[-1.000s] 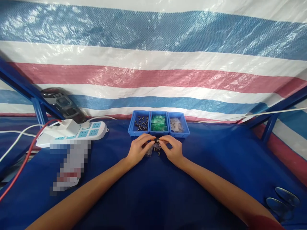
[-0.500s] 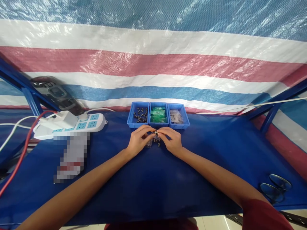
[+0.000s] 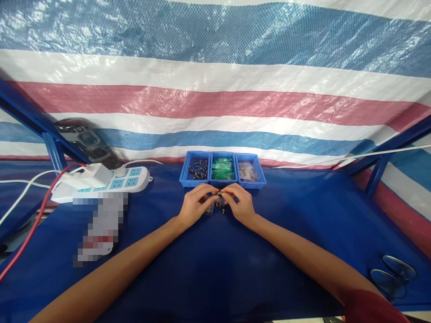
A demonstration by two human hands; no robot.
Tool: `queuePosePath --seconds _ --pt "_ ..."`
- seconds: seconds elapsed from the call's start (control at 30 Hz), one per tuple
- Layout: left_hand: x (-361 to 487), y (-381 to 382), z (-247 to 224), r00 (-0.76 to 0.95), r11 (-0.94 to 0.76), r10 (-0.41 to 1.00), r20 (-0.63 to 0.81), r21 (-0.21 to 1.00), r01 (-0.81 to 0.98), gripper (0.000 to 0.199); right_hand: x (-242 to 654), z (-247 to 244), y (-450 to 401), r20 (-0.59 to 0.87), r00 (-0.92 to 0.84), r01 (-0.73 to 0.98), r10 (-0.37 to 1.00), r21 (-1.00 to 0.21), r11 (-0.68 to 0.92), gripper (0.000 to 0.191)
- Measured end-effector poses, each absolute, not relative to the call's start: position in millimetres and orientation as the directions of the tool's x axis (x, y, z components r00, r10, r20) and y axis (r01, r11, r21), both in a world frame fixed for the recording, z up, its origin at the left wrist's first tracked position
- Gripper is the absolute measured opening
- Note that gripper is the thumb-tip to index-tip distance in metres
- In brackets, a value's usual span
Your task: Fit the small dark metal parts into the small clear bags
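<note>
My left hand [image 3: 195,204] and my right hand [image 3: 240,204] meet at the middle of the table. Thumb and fingertips of both hands are closed on one small metal screw [image 3: 220,193], mostly covered by the fingers. Under the fingertips lie several loose screws [image 3: 223,211] on the blue tabletop. A small clear plastic bag [image 3: 209,210] rests beside them, partly hidden by my left hand. Just beyond the hands, a left blue bin [image 3: 194,183] holds dark screws, a middle bin [image 3: 222,182] green packets [image 3: 222,169], and a right bin [image 3: 251,185] clear packets [image 3: 247,172].
A white power strip [image 3: 139,185] with plugs and cables stands at the left, with a blurred-out flat object [image 3: 103,229] in front. Behind is a dark wrapped device [image 3: 88,140]. Eyeglasses [image 3: 392,278] lie at the right. A striped sheet [image 3: 215,103] hangs behind the table.
The view has tilted up a little, so everything sits lower in the picture. Both hands stay together at the same spot, fingertips shifting slightly around the screw.
</note>
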State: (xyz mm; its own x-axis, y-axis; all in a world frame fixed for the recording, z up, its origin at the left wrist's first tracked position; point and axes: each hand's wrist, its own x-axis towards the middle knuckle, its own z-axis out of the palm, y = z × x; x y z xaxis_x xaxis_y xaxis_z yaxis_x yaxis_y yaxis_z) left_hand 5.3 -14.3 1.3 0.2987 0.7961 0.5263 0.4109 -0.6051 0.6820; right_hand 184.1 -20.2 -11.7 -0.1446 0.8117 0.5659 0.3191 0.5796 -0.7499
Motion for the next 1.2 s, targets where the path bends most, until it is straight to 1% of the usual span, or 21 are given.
queuePosePath --seconds 0.33,0.5,0.77,1.0,1.1,1.2 --pt "5.6 -17.0 7.3 0.312 -0.608 0.794 0.522 0.688 0.396 0.019 183.9 -10.0 -20.0 0.556 -0.195 0.333 0.808 -0.737 0.588 0.020" --pt "5.3 -17.8 8.7 0.305 -0.615 0.789 0.534 0.685 0.391 0.016 183.9 -9.6 -19.3 0.556 -0.205 0.350 0.806 -0.727 0.591 0.021" --pt "2.5 -19.3 4.3 0.245 -0.536 0.844 0.478 0.725 0.432 0.021 184.0 -7.6 -19.5 0.571 -0.165 0.369 0.804 -0.720 0.588 0.023" --pt "2.1 -16.5 3.3 0.236 -0.584 0.807 0.541 0.671 0.457 0.020 184.3 -8.2 -19.8 0.572 -0.159 0.369 0.804 -0.721 0.586 0.021" --pt "1.5 -15.8 -1.3 0.227 -0.548 0.835 0.502 0.713 0.437 0.024 184.5 -8.0 -21.3 0.584 -0.153 0.362 0.797 -0.718 0.595 0.018" --pt "0.5 -16.2 -7.4 0.221 -0.505 0.863 0.454 0.768 0.394 0.027 184.6 -9.0 -22.2 0.588 -0.186 0.345 0.787 -0.711 0.612 0.018"
